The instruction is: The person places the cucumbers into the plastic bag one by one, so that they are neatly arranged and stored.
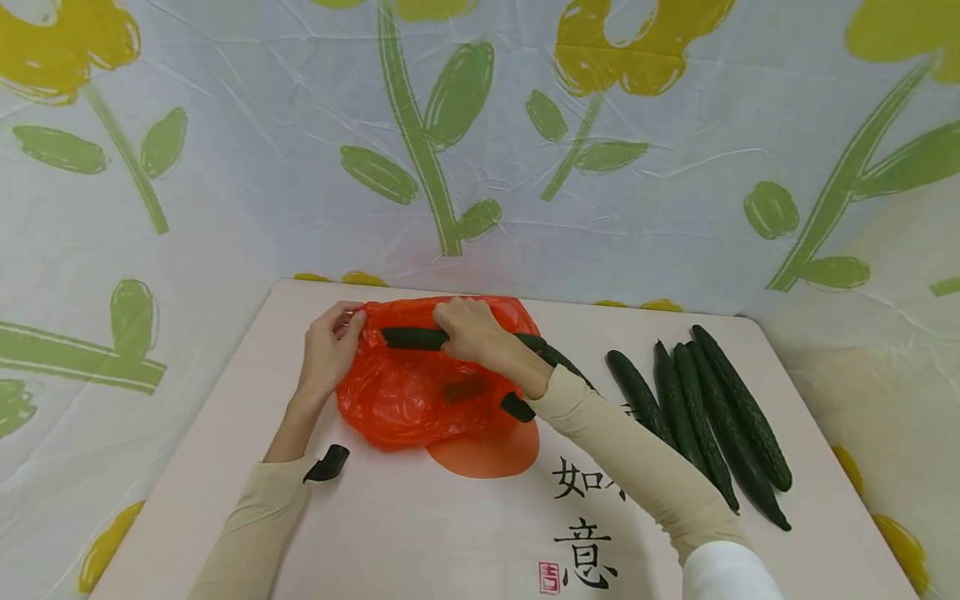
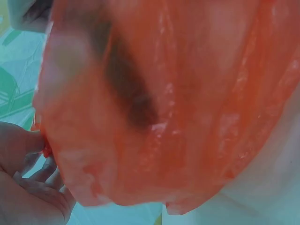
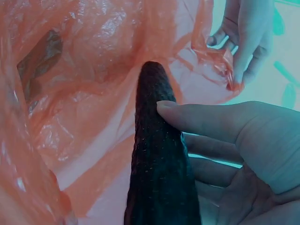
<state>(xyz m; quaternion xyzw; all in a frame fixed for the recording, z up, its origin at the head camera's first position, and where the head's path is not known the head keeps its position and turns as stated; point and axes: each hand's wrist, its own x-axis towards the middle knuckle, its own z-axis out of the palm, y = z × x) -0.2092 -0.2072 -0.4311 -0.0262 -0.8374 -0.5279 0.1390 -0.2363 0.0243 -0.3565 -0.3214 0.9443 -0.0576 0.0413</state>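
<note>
My left hand (image 1: pixel 330 350) pinches the upper left edge of a red plastic bag (image 1: pixel 405 400), fingertips bunching the film, as the right wrist view also shows. A long dark green cucumber (image 1: pixel 412 337) lies in the grip of my right hand (image 1: pixel 472 329), its tip pointing left across the bag. In the right wrist view, the thumb presses on top of this bumpy cucumber (image 3: pixel 161 154) and the fingers lie along its far side. Through the bag's film shows a dark shape (image 2: pixel 129 89), blurred in the left wrist view.
Several cucumbers (image 1: pixel 690 408) lie side by side on the right of the pale table mat (image 1: pixel 420 542). The mat bears an orange disc (image 1: pixel 487 454) partly under the bag, and black characters (image 1: pixel 585 550). Flower-printed sheeting (image 1: pixel 300 192) rises behind and at the sides.
</note>
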